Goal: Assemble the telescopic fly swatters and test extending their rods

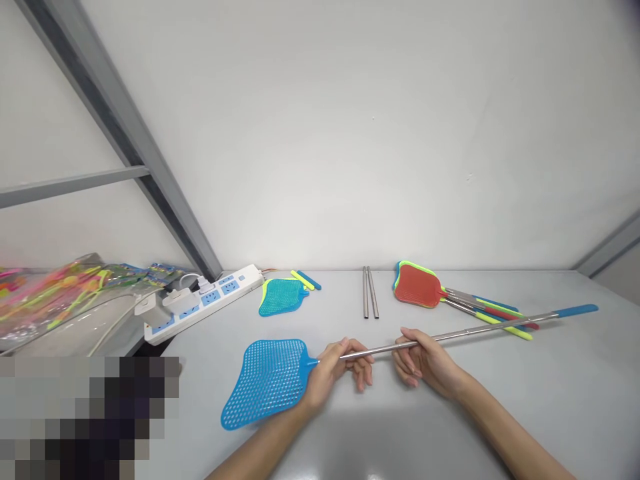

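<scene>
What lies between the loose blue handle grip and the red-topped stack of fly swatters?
A pair of slim metal rods, close together, as the head view shows.

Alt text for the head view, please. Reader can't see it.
A blue fly swatter is held over a grey table, the left hand close to its head, the right hand farther along its metal rod. Behind lie loose swatter heads, two metal tubes and a stack of swatters, with a white power strip at left.
</scene>
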A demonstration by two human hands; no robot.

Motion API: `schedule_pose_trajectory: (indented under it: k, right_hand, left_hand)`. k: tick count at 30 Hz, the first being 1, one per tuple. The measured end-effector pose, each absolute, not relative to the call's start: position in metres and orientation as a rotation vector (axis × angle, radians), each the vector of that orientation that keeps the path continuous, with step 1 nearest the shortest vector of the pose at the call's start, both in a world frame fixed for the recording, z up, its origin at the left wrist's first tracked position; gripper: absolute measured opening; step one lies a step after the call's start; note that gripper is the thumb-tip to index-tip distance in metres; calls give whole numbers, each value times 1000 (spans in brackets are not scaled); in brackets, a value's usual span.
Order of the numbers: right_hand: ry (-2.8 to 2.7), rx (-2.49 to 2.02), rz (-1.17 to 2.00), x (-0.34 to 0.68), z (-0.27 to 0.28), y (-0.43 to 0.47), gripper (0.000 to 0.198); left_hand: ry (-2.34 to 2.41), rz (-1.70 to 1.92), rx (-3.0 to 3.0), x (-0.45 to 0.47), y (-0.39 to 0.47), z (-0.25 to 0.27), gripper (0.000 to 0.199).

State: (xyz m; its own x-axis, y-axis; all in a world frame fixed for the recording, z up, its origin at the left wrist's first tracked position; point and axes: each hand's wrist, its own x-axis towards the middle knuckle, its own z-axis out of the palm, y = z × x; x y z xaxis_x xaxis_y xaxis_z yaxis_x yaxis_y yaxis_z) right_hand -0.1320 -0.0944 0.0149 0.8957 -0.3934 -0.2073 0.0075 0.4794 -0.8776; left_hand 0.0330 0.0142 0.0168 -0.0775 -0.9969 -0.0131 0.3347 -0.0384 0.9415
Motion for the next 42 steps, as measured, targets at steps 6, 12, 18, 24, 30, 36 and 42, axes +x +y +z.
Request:
schedule_pose_trajectory:
  k: [6,12,18,24,30,36,42]
  right_hand:
    - [396,-1029,-226,-131,12,-91,50]
    - [388,-1011,-199,-130,14,-89,50]
    - [379,-1013,-188,-128,12,-84,52]
    - [393,-1038,-130,-126,4,-79,56]
    - [428,-1092,-163,-126,8,-80,57]
    - [465,-1088,-248,-123,10,-82,57]
    - [488,-1090,-281,-122,9,-83,53]
  left_hand:
    - [-982,-1420,928,33,16,17,49]
    - [-972,-1424,904,33,17,16,47]
    - [-977,-1425,896,29,18,15,47]
    - [-998,-1404,932,22,21,14,52]
    - [-1000,-1438,923,24,16,12,50]
    - [-998,-1423,915,26,13,8,55]
    - [-1003,-1384,941,27,12,7,60]
